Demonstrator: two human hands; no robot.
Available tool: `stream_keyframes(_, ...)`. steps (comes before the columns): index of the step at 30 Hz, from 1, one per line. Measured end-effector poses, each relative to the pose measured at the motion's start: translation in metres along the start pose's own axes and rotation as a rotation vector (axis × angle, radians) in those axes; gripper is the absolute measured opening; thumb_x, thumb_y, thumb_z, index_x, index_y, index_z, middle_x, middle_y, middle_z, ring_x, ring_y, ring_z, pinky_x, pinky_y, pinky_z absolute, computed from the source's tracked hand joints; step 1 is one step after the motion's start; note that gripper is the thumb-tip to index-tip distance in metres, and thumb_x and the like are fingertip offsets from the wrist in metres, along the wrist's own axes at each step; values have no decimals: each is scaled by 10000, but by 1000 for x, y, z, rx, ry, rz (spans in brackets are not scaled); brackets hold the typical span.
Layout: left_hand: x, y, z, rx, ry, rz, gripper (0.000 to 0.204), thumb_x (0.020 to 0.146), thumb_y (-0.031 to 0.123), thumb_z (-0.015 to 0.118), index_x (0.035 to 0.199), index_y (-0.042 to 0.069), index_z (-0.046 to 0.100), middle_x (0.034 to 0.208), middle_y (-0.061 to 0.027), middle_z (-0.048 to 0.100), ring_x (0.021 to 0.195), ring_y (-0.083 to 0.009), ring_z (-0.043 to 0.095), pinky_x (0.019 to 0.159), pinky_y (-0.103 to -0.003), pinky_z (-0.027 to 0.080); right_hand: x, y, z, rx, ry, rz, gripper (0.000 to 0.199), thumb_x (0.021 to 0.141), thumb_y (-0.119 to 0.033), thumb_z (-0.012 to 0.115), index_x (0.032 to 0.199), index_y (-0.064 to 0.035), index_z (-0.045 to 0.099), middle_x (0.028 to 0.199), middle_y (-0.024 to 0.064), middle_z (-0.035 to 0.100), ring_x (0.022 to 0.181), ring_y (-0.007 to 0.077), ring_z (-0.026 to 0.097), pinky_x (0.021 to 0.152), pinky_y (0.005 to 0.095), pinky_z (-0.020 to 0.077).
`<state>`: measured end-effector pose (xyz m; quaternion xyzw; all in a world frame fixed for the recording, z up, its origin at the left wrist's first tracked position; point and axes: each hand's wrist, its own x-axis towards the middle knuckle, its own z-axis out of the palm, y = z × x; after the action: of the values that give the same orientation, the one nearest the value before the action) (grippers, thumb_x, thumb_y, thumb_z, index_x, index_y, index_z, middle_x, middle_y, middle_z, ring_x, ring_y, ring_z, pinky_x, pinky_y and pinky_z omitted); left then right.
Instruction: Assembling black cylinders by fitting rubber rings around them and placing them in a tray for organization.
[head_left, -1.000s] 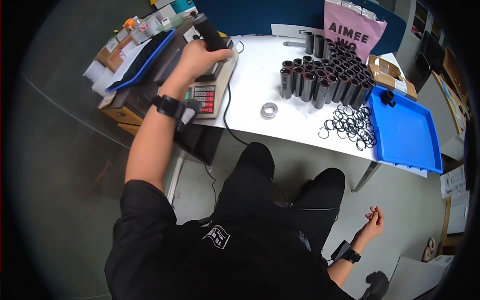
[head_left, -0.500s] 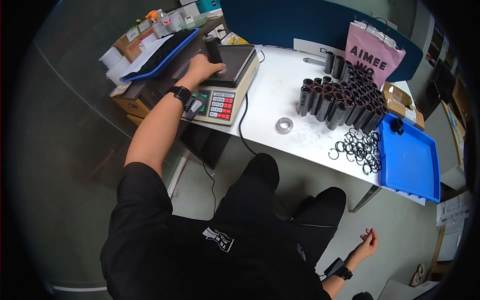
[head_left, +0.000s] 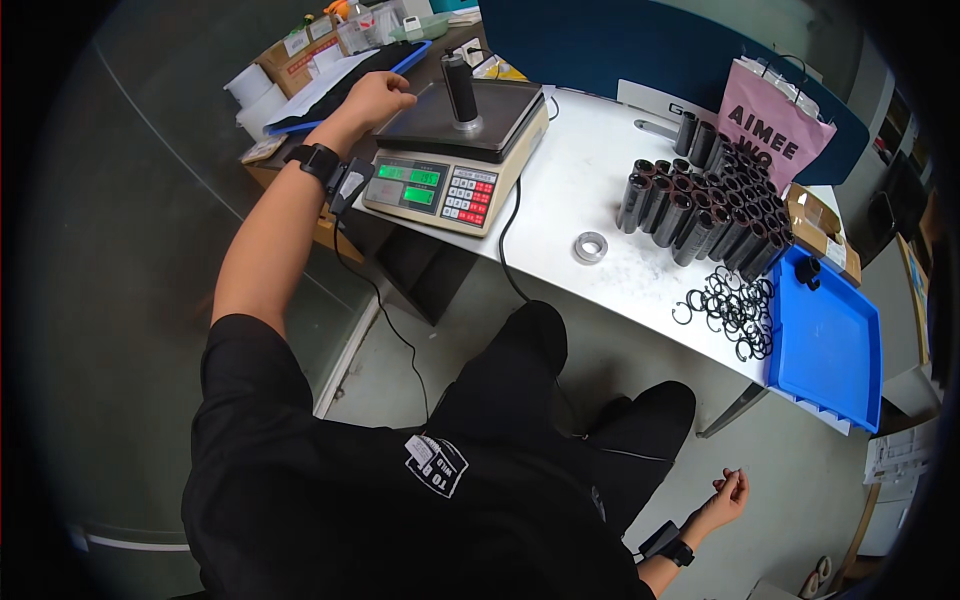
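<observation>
A black ribbed tube (head_left: 459,92) stands upright on the dark plate of a weighing scale (head_left: 520,160), a silvery round piece (head_left: 467,125) at its foot. Just left of the tube, apart from it, my left hand (head_left: 378,100) hovers at the plate's edge, empty, with loosely bent fingers. The scale's green display (head_left: 408,185) is lit. Low on the right, away from the table, my right hand (head_left: 728,497) hangs over the floor. Its fingers are curled in toward the thumb; whether anything small is between them I cannot make out.
Many similar tubes (head_left: 690,215) stand packed on the white table (head_left: 560,190), by a metal ring (head_left: 590,247). Black open rings (head_left: 735,310) lie beside a blue tray (head_left: 825,350). Behind are a pink bag (head_left: 770,120) and a carton (head_left: 825,230). A cable hangs from my left wrist.
My left hand has let go of the tube and drawn back to the left; the tube stays standing on the scale. The view has shifted slightly. My right hand stays low, fingers still curled.
</observation>
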<state>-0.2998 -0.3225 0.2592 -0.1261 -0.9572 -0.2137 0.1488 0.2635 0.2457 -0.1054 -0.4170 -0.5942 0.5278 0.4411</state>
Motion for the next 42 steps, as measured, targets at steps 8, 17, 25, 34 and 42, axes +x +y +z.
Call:
stream_keyframes(8,-2,11,23,-19,-24,10,589,840,221,864,1333,-49,692,1045,-68,719,951,-168,677,901,-302,544,-3,-1,2,-91,-24,17,291,1072,-250,692,873,-58,602,775,63,697,617,85,536,606,247,445)
stream_keyframes(17,10,14,44,-26,-72,41,726,808,328,873,1386,-57,661,1177,-165,733,1062,-263,712,969,-359,544,-3,-2,-3,-24,-44,4,457,1086,-411,655,809,-52,599,750,60,661,625,100,532,611,254,433)
stream_keyframes(25,7,42,66,-131,-187,-14,673,804,354,891,1277,-85,700,1077,-124,735,963,-215,696,887,-323,552,-4,-1,-4,-52,-29,9,452,1089,-408,650,813,-53,603,764,64,666,637,100,533,610,257,436)
stream_keyframes(34,18,34,92,13,-62,-82,612,732,488,885,1003,-56,806,998,-235,796,923,-332,787,863,-427,596,2,15,-11,-25,-27,5,363,1092,-314,652,842,-53,615,762,65,672,632,102,542,603,258,445)
stream_keyframes(42,-1,73,84,-126,38,18,479,787,353,895,1040,-40,795,945,-139,802,845,-220,763,805,-349,588,1,18,-11,-7,-2,33,320,1092,-256,648,852,-45,625,759,75,685,628,106,566,596,260,461)
